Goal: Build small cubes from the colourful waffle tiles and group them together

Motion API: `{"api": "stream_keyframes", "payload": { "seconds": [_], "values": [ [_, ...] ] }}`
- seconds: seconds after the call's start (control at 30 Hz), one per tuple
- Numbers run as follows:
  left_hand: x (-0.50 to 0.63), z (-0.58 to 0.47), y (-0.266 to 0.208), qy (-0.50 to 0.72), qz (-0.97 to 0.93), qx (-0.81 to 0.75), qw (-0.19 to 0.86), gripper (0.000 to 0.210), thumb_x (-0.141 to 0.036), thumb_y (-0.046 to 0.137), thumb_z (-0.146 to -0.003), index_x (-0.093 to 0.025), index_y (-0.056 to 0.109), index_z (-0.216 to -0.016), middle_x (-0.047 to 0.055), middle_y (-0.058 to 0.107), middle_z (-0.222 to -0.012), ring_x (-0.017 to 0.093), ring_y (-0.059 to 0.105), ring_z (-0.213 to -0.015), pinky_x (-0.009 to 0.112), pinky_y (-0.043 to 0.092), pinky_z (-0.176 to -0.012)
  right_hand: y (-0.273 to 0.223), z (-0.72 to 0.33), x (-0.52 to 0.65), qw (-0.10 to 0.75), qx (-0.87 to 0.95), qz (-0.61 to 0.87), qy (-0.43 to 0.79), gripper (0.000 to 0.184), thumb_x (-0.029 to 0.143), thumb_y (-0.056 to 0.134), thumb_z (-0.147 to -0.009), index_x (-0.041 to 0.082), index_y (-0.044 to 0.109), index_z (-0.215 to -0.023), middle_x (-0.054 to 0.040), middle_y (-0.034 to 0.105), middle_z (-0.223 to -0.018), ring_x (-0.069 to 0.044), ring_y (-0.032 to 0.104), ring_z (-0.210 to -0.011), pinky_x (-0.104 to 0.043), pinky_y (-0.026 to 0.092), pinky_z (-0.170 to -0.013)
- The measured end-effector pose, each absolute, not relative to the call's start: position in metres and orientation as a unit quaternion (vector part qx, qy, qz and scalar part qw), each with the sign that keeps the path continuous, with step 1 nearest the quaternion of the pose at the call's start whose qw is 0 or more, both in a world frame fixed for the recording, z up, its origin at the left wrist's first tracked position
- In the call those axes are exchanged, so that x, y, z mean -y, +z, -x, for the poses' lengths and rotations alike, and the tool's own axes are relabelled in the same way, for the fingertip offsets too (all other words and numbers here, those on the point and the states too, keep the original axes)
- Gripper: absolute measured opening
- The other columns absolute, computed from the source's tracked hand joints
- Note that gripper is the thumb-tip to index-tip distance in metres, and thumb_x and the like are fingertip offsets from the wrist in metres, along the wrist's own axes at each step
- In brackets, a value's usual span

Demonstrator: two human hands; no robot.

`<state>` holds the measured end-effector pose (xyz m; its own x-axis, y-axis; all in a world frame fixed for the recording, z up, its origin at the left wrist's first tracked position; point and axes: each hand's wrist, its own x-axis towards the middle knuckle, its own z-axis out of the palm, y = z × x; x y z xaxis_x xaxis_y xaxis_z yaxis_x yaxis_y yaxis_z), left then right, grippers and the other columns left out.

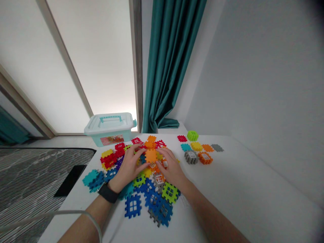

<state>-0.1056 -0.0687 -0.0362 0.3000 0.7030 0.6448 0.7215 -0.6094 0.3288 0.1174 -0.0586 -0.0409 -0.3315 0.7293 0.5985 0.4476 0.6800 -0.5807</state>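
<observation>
An orange square interlocking tile (pixel 151 156) with notched edges is held between my two hands, over a heap of similar tiles. My left hand (pixel 133 164) grips its left side with thumb and fingers. On its right side, my right hand (pixel 170 166) pinches the edge the same way. Below my hands lie blue window tiles (pixel 133 206), a lime green window tile (pixel 170 192) and an orange tile with a white grid (pixel 159 179). Red tiles (pixel 108 161) and teal tiles (pixel 90 177) spread to the left. Whether the held tile joins another one is hidden.
A lidded turquoise box (pixel 110 128) stands at the table's back left. Sorted tiles lie at the right, with a grey stack (pixel 191 157), an orange stack (pixel 205 158) and a green stack (pixel 192 135). A pale cable (pixel 86 213) crosses the lower left. A wall borders the table's right.
</observation>
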Motion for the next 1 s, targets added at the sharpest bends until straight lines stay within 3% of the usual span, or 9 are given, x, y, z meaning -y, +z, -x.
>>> {"api": "stream_keyframes", "payload": {
  "seconds": [0.3,0.53,0.73,0.83,1.0],
  "values": [
    [0.069,0.106,-0.039,-0.393,0.809,0.438,-0.006,0.044,-0.037,0.07,-0.09,-0.024,0.056,-0.13,0.015,0.047,-0.138,0.034,0.048,-0.129,0.056,0.047,-0.105,-0.039,-0.12,0.059,0.44,0.8,0.377,0.153,0.04,0.02,0.06,-0.089,0.026,0.057,-0.129,-0.0119,0.049,-0.14,-0.027,0.046,-0.136,-0.051,0.039,-0.117],
    [0.068,0.104,-0.039,-0.392,0.806,0.442,-0.02,0.047,-0.035,0.073,-0.088,-0.025,0.055,-0.13,0.014,0.051,-0.134,0.033,0.051,-0.127,0.056,0.047,-0.104,-0.035,-0.119,0.06,0.457,0.787,0.381,0.164,0.037,0.018,0.062,-0.086,0.025,0.06,-0.122,-0.0117,0.053,-0.135,-0.028,0.05,-0.132,-0.05,0.042,-0.114],
    [0.072,0.099,-0.035,-0.419,0.791,0.444,-0.023,0.043,-0.037,0.078,-0.084,-0.023,0.057,-0.119,0.012,0.056,-0.125,0.031,0.055,-0.118,0.053,0.049,-0.099,-0.033,-0.111,0.066,0.453,0.734,0.399,0.311,0.035,0.023,0.057,-0.09,0.024,0.058,-0.125,-0.0048,0.07,-0.103,-0.021,0.068,-0.097,-0.039,0.055,-0.091],
    [0.073,0.097,-0.035,-0.423,0.79,0.443,-0.023,0.042,-0.035,0.078,-0.084,-0.023,0.056,-0.118,0.012,0.057,-0.124,0.03,0.056,-0.117,0.051,0.05,-0.098,-0.033,-0.107,0.066,0.47,0.695,0.41,0.358,0.031,0.027,0.055,-0.091,0.023,0.06,-0.122,-0.0014,0.07,-0.089,-0.019,0.069,-0.087,-0.035,0.055,-0.085],
    [0.072,0.099,-0.036,-0.392,0.813,0.43,0.004,0.034,-0.033,0.078,-0.084,-0.022,0.061,-0.111,0.012,0.058,-0.125,0.031,0.056,-0.119,0.051,0.049,-0.099,-0.036,-0.11,0.059,0.485,0.661,0.435,0.373,0.024,0.028,0.055,-0.09,0.021,0.063,-0.111,-0.002,0.071,-0.085,-0.019,0.069,-0.081,-0.032,0.054,-0.075]
  ]
}}
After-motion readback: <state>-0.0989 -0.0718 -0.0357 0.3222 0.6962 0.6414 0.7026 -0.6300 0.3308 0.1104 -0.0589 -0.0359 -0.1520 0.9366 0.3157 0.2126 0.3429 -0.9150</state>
